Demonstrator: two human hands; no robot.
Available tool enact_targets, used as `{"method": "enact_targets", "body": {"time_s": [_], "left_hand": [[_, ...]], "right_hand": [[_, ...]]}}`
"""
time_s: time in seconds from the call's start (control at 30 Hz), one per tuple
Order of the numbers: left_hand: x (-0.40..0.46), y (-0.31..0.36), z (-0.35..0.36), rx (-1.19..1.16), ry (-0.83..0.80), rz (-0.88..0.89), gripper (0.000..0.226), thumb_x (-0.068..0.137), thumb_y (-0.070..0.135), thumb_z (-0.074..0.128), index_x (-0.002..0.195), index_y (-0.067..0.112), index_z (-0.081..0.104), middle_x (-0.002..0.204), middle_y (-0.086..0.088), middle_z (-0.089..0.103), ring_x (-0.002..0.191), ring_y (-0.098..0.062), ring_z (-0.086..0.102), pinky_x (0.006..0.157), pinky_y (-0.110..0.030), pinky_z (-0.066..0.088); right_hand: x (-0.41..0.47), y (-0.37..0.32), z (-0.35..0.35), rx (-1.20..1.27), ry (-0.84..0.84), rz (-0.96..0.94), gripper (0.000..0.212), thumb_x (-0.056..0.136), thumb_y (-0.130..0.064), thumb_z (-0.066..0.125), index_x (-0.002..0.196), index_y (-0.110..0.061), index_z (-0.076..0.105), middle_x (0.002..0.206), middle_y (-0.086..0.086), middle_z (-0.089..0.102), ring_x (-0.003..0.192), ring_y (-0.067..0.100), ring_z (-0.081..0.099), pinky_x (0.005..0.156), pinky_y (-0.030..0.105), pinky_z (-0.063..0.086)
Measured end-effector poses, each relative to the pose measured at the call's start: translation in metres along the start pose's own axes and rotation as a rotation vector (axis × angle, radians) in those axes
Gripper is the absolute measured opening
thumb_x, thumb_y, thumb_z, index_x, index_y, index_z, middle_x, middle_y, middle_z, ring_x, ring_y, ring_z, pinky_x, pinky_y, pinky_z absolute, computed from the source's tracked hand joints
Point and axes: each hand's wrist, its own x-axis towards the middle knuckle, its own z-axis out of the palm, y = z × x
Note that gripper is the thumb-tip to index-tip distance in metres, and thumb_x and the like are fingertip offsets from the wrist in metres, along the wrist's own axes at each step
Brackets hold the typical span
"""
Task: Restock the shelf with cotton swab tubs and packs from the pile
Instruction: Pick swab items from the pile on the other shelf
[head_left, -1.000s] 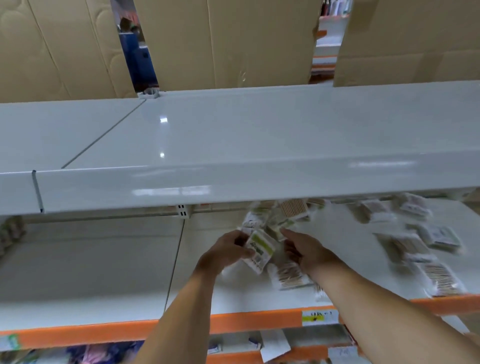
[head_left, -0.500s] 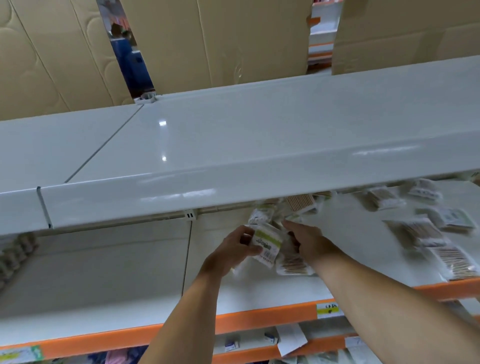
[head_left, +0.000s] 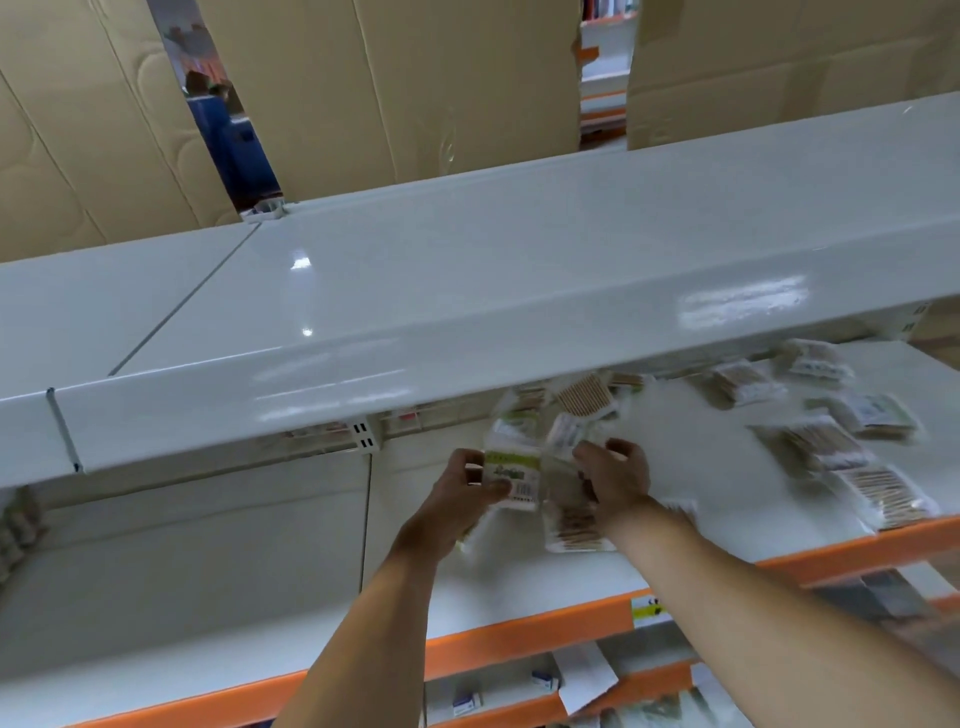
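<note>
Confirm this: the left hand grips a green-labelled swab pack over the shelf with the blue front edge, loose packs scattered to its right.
One detail is wrong. The head view shows the shelf's front edge is orange, not blue. The left hand does grip the green-labelled swab pack, with loose packs scattered to the right.

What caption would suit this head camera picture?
Both hands, left and right, hold cotton swab packs over a white shelf scattered with more.

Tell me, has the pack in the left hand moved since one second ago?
Yes, slightly. The pack in the left hand sits higher, closer to the level of the slotted bracket, and less tilted.
</note>
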Motion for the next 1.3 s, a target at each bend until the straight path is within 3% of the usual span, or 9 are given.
{"method": "enact_targets", "body": {"time_s": [0.1,0.23,0.33,0.43,0.67,0.77,0.93,1.1,1.3], "left_hand": [[-0.002,0.001,0.0,-0.006,0.006,-0.002,0.037,0.086,0.013,0.073,0.116,0.016,0.051,0.107,-0.01,0.071,0.097,-0.029,0.071,0.082,-0.039,0.057],[-0.004,0.005,-0.002,0.004,0.024,-0.004,0.038,0.084,0.011,0.075,0.116,0.015,0.054,0.102,-0.008,0.074,0.093,-0.024,0.073,0.084,-0.043,0.06],[-0.005,0.011,-0.002,0.012,0.078,0.02,0.036,0.084,0.008,0.074,0.114,0.014,0.058,0.102,-0.007,0.074,0.085,-0.014,0.075,0.067,-0.025,0.059],[-0.01,0.019,0.003,-0.039,0.157,0.079,0.033,0.08,0.0,0.074,0.108,0.01,0.06,0.099,-0.006,0.074,0.08,-0.01,0.074,0.062,-0.018,0.056],[-0.029,0.042,-0.003,-0.028,0.339,0.233,0.033,0.079,-0.009,0.073,0.107,-0.006,0.058,0.099,-0.013,0.07,0.084,-0.014,0.072,0.067,-0.021,0.058],[-0.045,0.04,-0.016,-0.03,0.387,0.221,0.034,0.08,-0.004,0.075,0.109,-0.004,0.057,0.105,-0.016,0.07,0.092,-0.022,0.071,0.077,-0.031,0.06],[-0.077,0.026,-0.036,-0.045,0.536,0.145,0.036,0.079,0.001,0.079,0.108,0.004,0.058,0.1,-0.006,0.069,0.084,-0.015,0.067,0.063,-0.018,0.052],[-0.118,0.008,-0.051,-0.122,0.684,0.125,0.036,0.075,-0.005,0.08,0.103,0.005,0.06,0.089,-0.004,0.068,0.066,-0.007,0.065,0.052,-0.011,0.048],[-0.166,-0.012,-0.083,-0.123,0.753,0.087,0.034,0.08,0.007,0.08,0.106,0.013,0.059,0.098,-0.001,0.07,0.079,-0.006,0.065,0.054,-0.007,0.046]], "right_hand": [[0.0,0.003,-0.008,0.047,-0.009,-0.044,0.034,0.078,-0.011,0.074,0.107,-0.025,0.063,0.094,0.01,0.067,0.073,0.026,0.066,0.058,0.031,0.055],[0.004,0.002,-0.023,-0.006,-0.025,-0.131,0.03,0.08,-0.01,0.073,0.104,-0.026,0.067,0.09,0.01,0.07,0.074,0.025,0.068,0.067,0.039,0.059],[0.009,-0.008,-0.033,-0.126,0.022,-0.22,0.037,0.079,-0.01,0.075,0.114,-0.017,0.066,0.09,0.008,0.069,0.075,0.025,0.067,0.073,0.043,0.06],[0.013,-0.018,-0.042,-0.223,0.018,-0.293,0.043,0.077,-0.015,0.079,0.118,-0.014,0.067,0.094,0.006,0.07,0.081,0.025,0.069,0.079,0.046,0.06],[0.011,-0.034,-0.046,-0.305,-0.099,-0.37,0.044,0.075,-0.02,0.083,0.117,-0.022,0.069,0.096,0.002,0.074,0.091,0.025,0.071,0.088,0.047,0.058],[0.005,-0.036,-0.034,-0.35,-0.199,-0.37,0.046,0.076,-0.022,0.082,0.12,-0.022,0.067,0.101,0.005,0.073,0.096,0.025,0.07,0.091,0.049,0.056],[-0.019,-0.024,-0.005,-0.368,-0.349,-0.35,0.044,0.075,-0.019,0.082,0.116,-0.022,0.067,0.093,0.004,0.073,0.088,0.023,0.069,0.089,0.046,0.057],[-0.046,-0.01,0.025,-0.366,-0.478,-0.31,0.037,0.075,-0.017,0.083,0.108,-0.024,0.067,0.082,-0.001,0.073,0.071,0.017,0.067,0.072,0.036,0.055],[-0.083,0.018,0.059,-0.383,-0.62,-0.28,0.032,0.08,-0.014,0.079,0.109,-0.023,0.069,0.074,-0.009,0.074,0.065,0.006,0.067,0.062,0.023,0.055]]}}
